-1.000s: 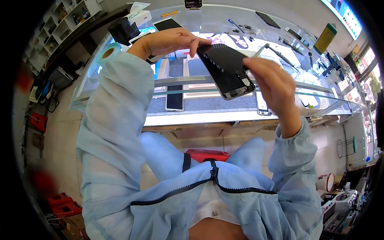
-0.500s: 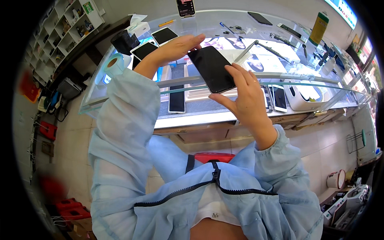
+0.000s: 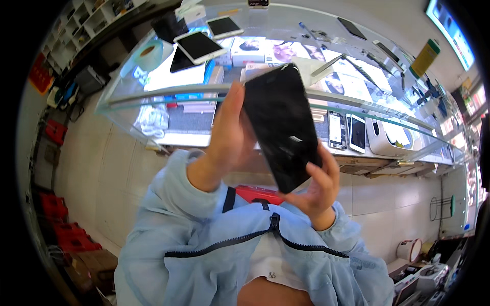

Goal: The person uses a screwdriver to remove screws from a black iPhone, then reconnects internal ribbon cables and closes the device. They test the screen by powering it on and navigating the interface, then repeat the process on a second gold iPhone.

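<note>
A black smartphone (image 3: 283,122) is held tilted in front of me, its dark glossy screen facing up toward me. My right hand (image 3: 320,183) grips its lower right corner, with fingers along the right edge and the thumb at the bottom. Against the phone's left edge rests my left hand (image 3: 224,140), thumb pointing up; its other fingers are hidden behind the phone. Beyond the phone is the glass counter (image 3: 199,94). Two white-framed tablets or phones lie on its top: one nearer (image 3: 200,47) and one farther (image 3: 223,26).
Tweezers (image 3: 327,69), a blue pen (image 3: 309,33) and a yellow-green bottle (image 3: 424,58) stand or lie on the counter. A tape roll (image 3: 149,52) is at its left. Inside are a white phone (image 3: 356,133) and a white bin (image 3: 383,143). Red cases (image 3: 71,237) sit at the floor's left.
The phone has come closer to me and turned more upright. My left hand has moved down from the phone's top to its left edge. My right hand has shifted lower with it.
</note>
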`<state>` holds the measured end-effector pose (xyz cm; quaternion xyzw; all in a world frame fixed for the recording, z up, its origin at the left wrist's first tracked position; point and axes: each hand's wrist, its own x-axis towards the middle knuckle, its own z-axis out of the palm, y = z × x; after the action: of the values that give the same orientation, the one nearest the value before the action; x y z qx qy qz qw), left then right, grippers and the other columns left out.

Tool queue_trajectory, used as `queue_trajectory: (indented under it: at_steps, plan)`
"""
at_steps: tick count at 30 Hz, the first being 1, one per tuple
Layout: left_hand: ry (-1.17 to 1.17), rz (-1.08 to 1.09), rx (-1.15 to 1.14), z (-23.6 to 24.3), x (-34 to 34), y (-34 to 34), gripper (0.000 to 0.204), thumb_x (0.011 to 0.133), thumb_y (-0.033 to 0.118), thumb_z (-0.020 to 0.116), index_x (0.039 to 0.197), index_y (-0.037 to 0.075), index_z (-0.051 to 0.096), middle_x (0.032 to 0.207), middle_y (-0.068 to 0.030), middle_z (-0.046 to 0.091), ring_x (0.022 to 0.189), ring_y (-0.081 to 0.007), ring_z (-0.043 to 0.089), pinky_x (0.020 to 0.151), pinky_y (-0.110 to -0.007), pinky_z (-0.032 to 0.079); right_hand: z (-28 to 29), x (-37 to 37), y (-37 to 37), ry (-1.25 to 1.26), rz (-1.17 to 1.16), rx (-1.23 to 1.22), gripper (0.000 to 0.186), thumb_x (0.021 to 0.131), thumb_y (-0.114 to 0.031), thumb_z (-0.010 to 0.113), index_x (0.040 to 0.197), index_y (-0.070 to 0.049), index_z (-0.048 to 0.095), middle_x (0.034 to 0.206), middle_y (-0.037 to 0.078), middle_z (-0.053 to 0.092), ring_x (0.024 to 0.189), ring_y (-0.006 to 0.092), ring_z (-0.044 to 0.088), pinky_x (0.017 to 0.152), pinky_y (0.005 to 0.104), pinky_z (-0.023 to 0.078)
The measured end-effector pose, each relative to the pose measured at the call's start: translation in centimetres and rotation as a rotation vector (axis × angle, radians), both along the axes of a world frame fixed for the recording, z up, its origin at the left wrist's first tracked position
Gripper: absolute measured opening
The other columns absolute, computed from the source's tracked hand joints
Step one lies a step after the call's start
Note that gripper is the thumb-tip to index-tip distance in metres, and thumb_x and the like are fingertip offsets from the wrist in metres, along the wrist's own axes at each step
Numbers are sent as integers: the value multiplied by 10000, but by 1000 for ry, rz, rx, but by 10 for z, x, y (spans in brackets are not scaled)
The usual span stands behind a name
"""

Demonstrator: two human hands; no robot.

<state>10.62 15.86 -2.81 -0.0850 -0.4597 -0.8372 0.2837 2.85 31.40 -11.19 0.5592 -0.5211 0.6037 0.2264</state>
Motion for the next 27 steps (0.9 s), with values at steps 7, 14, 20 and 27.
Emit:
queue_trajectory:
  at_steps: [7, 14, 20, 27]
  plan:
    - [64, -192, 549, -88, 28, 34, 1002, 768, 818, 313, 1333, -8, 366, 1193, -197, 530, 1071, -315, 549, 923, -463, 463, -55, 32, 9, -109, 214, 163, 692, 600, -180, 879, 1163, -60, 495, 1334, 236, 369, 1226, 454, 430, 1003, 487, 425]
    - [43, -270, 756, -117, 41, 22, 997, 734, 840, 347, 1260, -3, 434, 1122, -176, 558, 1037, -314, 569, 914, -466, 460, -76, 45, 6, -173, 267, 249, 675, 591, -207, 884, 1138, -51, 521, 1339, 230, 361, 1248, 459, 403, 1014, 500, 400]
    - [92, -363, 798, -126, 38, 15, 999, 721, 835, 384, 1241, -17, 444, 1119, -175, 555, 1044, -320, 558, 894, -469, 468, -77, 49, 0, -125, 242, 266, 672, 562, -217, 895, 1114, -63, 542, 1333, 225, 369, 1268, 443, 379, 1031, 487, 374]
    - [154, -419, 820, -135, 30, 16, 998, 719, 834, 390, 1242, -13, 443, 1132, -170, 534, 1050, -316, 555, 883, -491, 467, -74, 43, 7, -8, 216, 379, 858, 567, -278, 895, 1238, -77, 400, 1365, 245, 277, 1286, 454, 346, 1048, 523, 350]
